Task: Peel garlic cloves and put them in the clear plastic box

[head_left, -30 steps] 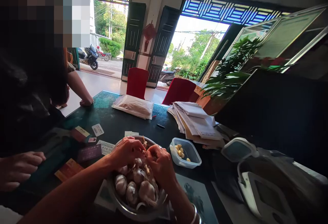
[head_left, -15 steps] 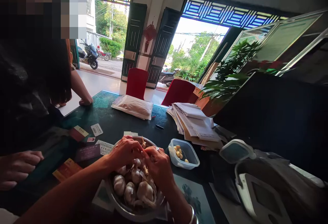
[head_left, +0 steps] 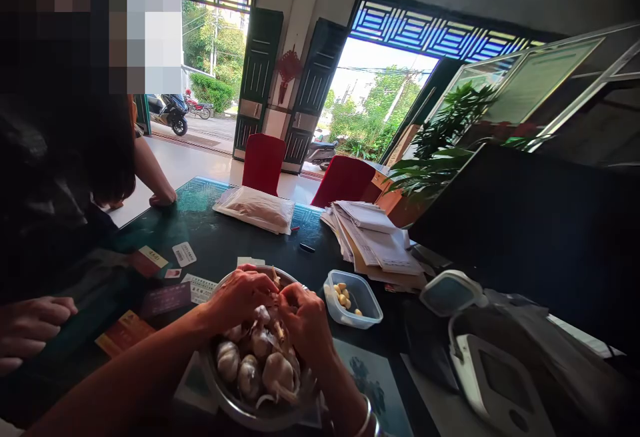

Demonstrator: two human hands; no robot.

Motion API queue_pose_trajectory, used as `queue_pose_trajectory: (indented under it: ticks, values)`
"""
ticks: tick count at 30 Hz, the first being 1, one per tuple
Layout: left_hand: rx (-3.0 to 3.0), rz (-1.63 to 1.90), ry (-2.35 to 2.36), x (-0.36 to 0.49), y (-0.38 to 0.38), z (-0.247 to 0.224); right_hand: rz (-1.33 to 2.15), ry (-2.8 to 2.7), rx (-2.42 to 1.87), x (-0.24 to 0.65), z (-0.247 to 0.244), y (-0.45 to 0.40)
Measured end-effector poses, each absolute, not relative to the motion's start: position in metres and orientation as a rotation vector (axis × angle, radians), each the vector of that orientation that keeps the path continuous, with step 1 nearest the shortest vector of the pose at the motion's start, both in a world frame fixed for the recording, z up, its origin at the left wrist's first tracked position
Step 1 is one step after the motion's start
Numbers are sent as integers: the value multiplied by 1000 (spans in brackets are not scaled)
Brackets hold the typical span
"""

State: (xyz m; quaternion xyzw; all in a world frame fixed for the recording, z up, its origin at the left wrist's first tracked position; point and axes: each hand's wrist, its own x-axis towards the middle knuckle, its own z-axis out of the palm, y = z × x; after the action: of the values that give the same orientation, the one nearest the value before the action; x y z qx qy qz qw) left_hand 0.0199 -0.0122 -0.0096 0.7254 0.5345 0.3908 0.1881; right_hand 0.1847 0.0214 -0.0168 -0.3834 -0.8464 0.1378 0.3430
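A round metal bowl (head_left: 219,393) stands in front of me, filled with whole garlic bulbs (head_left: 279,373) and loose papery skins. Over its far half, my left hand (head_left: 246,298) and my right hand (head_left: 304,317) meet fingertip to fingertip. Both are closed in a pinch on a garlic clove, which the fingers hide almost completely. To the right of the bowl, a clear plastic container (head_left: 371,317) has several peeled garlic cloves (head_left: 343,295) in it.
Cards (head_left: 167,298) and a red-orange packet (head_left: 123,334) lie left of the bowl. Another person's hand (head_left: 37,330) rests at the left. Papers (head_left: 375,240), a plastic-wrapped packet (head_left: 255,209) and a pen (head_left: 307,248) lie farther back. At right are a white device (head_left: 493,383) and dark monitor (head_left: 525,223).
The whole view has shifted slightly, so things appear a little farther left. My hands stay pinched together above the bowl, with the fingers slightly shifted.
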Motion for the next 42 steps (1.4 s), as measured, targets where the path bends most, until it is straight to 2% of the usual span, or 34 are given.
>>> queue_pose_trajectory:
  ticks: [13, 20, 28, 42]
  values:
    - [1922, 1141, 1571, 18, -14, -9, 472, -2165, -1155, 185, -15, 23]
    - [2036, 1161, 1615, 18, -11, -16, 860, -1969, -1020, 184, -19, 22]
    - [2049, 1189, 1565, 17, -9, -19, 1139, -1832, -879, 185, -11, 19]
    - [2085, 1211, 1682, 17, -7, -28, 944, -1993, -885, 184, -14, 17]
